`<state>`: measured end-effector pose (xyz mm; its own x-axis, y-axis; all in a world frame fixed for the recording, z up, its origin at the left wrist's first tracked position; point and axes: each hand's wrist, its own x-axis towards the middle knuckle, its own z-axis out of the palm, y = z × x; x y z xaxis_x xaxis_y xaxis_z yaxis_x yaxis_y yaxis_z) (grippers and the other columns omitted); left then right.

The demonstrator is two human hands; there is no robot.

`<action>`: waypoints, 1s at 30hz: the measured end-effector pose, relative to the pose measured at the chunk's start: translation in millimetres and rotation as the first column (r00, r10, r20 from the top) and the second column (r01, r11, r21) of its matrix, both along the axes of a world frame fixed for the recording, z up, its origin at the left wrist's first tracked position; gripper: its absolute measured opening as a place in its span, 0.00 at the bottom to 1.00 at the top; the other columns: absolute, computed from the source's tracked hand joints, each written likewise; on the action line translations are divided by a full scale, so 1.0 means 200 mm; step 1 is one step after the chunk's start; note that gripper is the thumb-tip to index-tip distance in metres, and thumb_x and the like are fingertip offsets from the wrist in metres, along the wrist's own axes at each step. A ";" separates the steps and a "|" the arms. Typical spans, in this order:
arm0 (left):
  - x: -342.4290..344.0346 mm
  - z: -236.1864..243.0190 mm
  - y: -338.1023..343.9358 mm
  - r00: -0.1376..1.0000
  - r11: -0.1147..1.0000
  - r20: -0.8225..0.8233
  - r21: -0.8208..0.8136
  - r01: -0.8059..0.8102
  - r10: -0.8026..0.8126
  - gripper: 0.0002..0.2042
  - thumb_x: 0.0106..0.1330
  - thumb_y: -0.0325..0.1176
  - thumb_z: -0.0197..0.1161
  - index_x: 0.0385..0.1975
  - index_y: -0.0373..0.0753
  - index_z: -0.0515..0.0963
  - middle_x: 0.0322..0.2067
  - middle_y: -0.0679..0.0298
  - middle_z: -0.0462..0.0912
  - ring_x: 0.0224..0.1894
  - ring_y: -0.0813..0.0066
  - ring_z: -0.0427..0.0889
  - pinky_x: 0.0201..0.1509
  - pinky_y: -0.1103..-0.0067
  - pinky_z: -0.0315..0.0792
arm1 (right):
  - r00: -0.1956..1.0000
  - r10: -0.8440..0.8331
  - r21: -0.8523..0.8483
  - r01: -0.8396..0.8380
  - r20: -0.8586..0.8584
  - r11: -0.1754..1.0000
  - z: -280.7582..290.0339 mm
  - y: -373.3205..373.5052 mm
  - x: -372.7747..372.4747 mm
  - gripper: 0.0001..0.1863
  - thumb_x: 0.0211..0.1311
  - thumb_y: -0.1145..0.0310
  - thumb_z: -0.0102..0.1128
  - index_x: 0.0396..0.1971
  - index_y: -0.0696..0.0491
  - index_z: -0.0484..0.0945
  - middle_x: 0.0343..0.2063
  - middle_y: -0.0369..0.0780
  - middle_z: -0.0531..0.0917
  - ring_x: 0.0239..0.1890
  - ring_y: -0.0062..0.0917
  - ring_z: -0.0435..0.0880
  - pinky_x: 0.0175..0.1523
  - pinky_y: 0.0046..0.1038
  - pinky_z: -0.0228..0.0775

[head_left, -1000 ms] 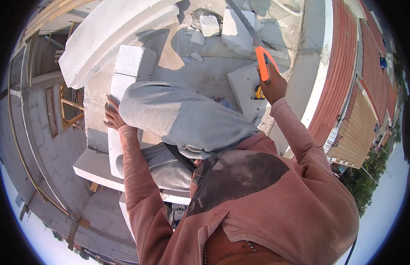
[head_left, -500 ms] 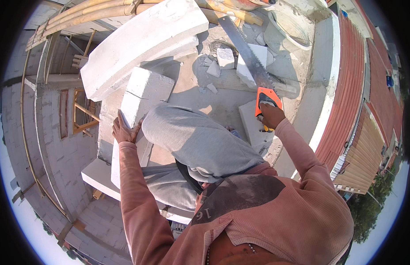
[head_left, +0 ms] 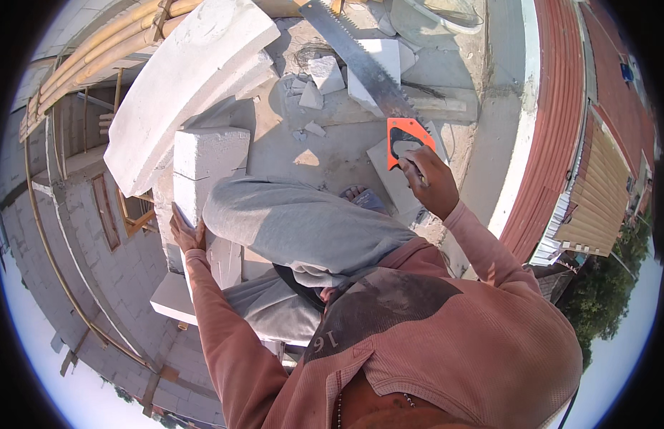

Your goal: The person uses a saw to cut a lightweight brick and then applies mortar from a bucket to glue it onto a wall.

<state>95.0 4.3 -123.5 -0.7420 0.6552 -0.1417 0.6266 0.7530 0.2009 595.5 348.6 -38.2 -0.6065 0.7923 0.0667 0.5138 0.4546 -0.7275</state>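
White block (head_left: 203, 179) stands uncut by your knee, your left hand (head_left: 185, 232) flat against its side. Your right hand (head_left: 431, 182) clamps the saw (head_left: 378, 86) handle, blade raised, well apart.

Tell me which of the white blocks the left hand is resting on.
The upright rectangular white block at the wall edge: the left hand lies flat on its side. The long curved block behind it and the small broken pieces near the saw go untouched.
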 end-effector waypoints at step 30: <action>-0.04 0.05 0.06 0.993 0.996 0.121 0.086 -0.014 0.003 0.58 0.56 0.76 0.61 0.75 0.32 0.54 0.69 0.41 0.60 0.71 0.44 0.60 0.75 0.55 0.56 | 0.635 -0.270 -0.650 0.759 0.724 0.040 -1.09 -1.79 0.34 0.19 0.63 0.59 0.62 0.46 0.54 0.72 0.42 0.49 0.82 0.35 0.30 0.78 0.39 0.26 0.64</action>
<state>87.2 16.1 -113.9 -0.7285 0.6627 -0.1737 0.5876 0.7348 0.3388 663.1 -9.3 -255.5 0.2258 0.2597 -0.9389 0.5648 -0.8202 -0.0910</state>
